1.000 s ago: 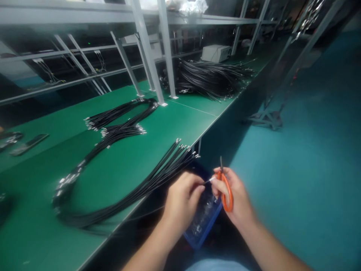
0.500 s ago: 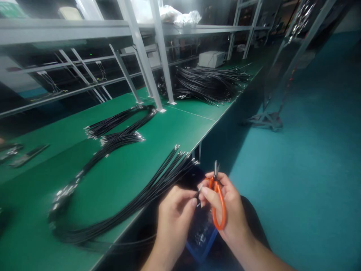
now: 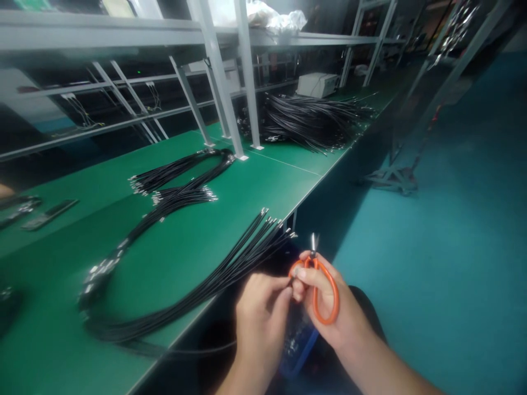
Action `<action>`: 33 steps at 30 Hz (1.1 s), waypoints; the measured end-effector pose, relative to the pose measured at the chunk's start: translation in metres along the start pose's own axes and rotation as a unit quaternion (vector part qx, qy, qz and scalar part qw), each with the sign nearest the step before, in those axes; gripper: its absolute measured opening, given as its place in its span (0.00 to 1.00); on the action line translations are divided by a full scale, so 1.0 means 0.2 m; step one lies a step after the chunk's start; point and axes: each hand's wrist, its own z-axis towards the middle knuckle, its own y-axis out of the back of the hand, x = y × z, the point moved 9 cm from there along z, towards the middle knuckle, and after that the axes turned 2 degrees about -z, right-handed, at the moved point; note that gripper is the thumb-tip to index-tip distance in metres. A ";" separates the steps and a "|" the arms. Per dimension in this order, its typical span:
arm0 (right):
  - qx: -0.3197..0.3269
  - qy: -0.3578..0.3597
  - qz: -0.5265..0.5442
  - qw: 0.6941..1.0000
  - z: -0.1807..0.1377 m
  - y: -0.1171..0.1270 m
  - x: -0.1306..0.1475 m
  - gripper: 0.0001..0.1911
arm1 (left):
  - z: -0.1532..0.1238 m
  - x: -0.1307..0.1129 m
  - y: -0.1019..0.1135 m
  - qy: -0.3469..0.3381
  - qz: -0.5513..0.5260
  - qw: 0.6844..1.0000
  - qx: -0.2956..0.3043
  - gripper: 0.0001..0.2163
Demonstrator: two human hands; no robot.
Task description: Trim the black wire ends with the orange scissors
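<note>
My left hand is closed, thumb and fingers pinching the end of a black cable that runs in from the left at the bench edge. My right hand holds orange-handled scissors, their blades pointing up and slightly apart. The thumb and forefinger of that hand also pinch at the cable end, where the two hands meet; the small part there is too blurred to name. Beside them a bundle of black cables with silvery ends curves over the green bench. Below sits a blue bin with small shiny pieces.
Further back lies a large heap of black cables, near a white box. More bundled cables rest by the metal shelf posts. A dark flat object is at left. The bench edge drops to a blue-green floor.
The view has shifted slightly, so the bench appears further right. My fingertips have come closer together over the cable end, and the scissor blades show more apart.
</note>
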 end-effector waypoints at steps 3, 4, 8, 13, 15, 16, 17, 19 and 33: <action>-0.016 -0.006 -0.005 1.000 -0.01 0.00 -0.02 0.11 | 0.02 0.07 -0.02 0.070 -0.095 0.992 0.043 0.05; -0.018 0.001 -0.011 1.000 -0.02 -0.01 -0.02 0.11 | 0.02 0.07 -0.02 0.082 -0.114 0.989 0.050 0.05; -0.020 0.028 -0.042 0.999 -0.04 -0.05 -0.02 0.12 | 0.05 0.02 0.02 0.065 -0.106 0.992 0.026 0.07; -0.009 0.035 -0.051 0.998 -0.05 -0.08 -0.03 0.12 | 0.08 0.02 0.01 0.108 -0.189 0.976 0.025 0.08; -0.002 0.031 -0.048 0.998 -0.05 -0.08 -0.04 0.11 | 0.08 0.03 -0.02 0.124 -0.256 0.957 0.050 0.08; 0.000 0.030 -0.044 0.999 -0.05 -0.08 -0.04 0.11 | 0.08 0.03 -0.02 0.127 -0.280 0.950 0.058 0.07; 0.002 0.028 -0.039 0.999 -0.05 -0.08 -0.04 0.11 | 0.08 0.03 -0.02 0.128 -0.298 0.944 0.061 0.07; 0.008 0.027 -0.029 0.999 -0.05 -0.08 -0.04 0.10 | 0.08 0.04 -0.01 0.131 -0.323 0.936 0.052 0.07; 0.019 0.024 -0.010 0.999 -0.05 -0.09 -0.05 0.09 | 0.07 0.02 -0.06 0.164 -0.465 0.866 0.082 0.05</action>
